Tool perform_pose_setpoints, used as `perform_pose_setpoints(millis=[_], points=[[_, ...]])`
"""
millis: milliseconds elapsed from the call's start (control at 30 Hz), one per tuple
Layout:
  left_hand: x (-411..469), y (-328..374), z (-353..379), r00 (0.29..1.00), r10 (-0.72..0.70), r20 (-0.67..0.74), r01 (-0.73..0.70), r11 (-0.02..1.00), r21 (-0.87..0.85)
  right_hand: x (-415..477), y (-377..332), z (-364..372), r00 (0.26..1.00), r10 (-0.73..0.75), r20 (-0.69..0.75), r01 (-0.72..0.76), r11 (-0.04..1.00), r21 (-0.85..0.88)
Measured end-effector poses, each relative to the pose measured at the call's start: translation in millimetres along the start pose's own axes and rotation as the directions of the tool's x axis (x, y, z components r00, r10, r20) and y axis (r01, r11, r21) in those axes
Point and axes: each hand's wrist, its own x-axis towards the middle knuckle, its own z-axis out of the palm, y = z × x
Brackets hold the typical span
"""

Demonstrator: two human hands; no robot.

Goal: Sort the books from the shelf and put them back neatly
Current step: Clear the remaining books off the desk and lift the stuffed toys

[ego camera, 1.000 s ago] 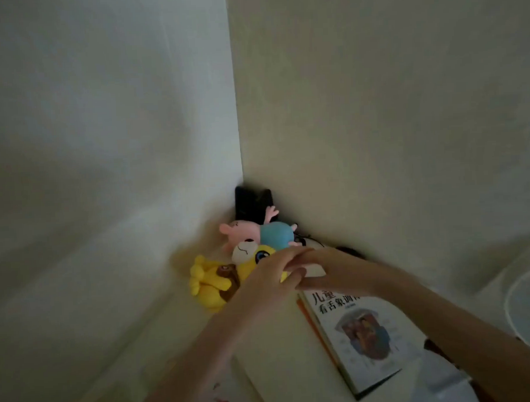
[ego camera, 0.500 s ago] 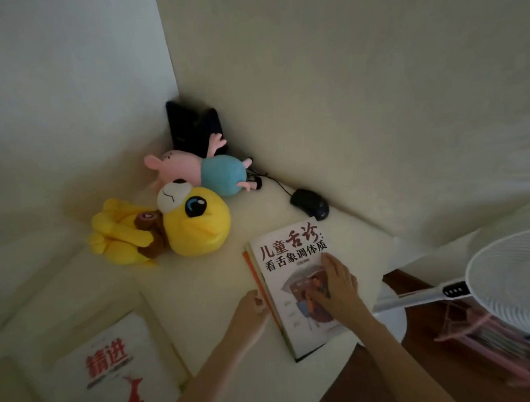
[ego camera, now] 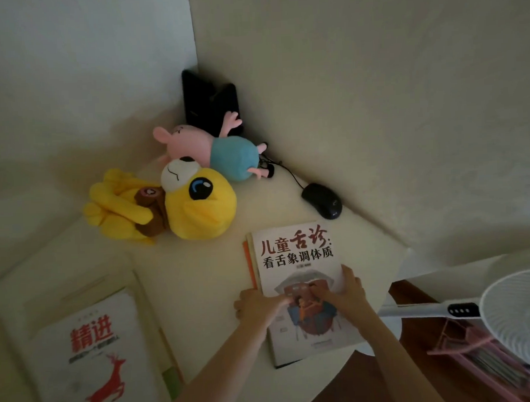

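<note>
Book (ego camera: 296,254) runs lengthwise away from you; left hand (ego camera: 256,304) at its edge, right hand (ego camera: 343,294) on top, both flat, ungripping.

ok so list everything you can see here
tongue book: 1, white, atop other books, table's right
deer book: 1, white and red, lower left
dog plush: 1, yellow, mid table
pig plush: 1, pink and blue, behind the dog
mouse: 1, black, by the wall
dark object: 1, black, corner
table: 1, cream, against the walls
fan: 1, white, far right
left hand: 1, at the tongue book's left edge
right hand: 1, on its cover
</note>
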Motion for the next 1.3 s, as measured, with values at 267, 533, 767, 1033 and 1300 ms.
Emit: perform_pose_setpoints(millis=[267, 533, 767, 1033, 1300], points=[[-2.2, -22.4, -4.8, 0.967, 0.197, -0.164, -0.223, 0.962, -0.16, 6.2, 47.0, 19.9, 0.994, -0.008, 0.112, -0.013, 0.983, 0.182], [-46.9, -21.4, -29.2, 0.825, 0.548, -0.139, -0.551, 0.725, -0.413, -30.4, 12.2, 2.9, 0.96, -0.275, 0.058, 0.222, 0.87, 0.441], [-45.9, -29.8, -65.9, 0.619, 0.779, -0.096, -0.784, 0.607, -0.128, -54.0, -7.3, 19.3, 0.835, -0.509, -0.208, 0.55, 0.781, 0.296], [-39.5, -36.1, -67.8, 0.583, 0.803, -0.119, -0.811, 0.569, -0.135, -57.3, -11.6, 19.9, 0.792, -0.596, -0.13, 0.606, 0.746, 0.274], [-73.5, -27.0, -120.5, 0.405, 0.884, -0.232, -0.901, 0.429, 0.062, -90.3, -55.4, -5.2, 0.681, -0.72, -0.135, 0.719, 0.622, 0.309]])
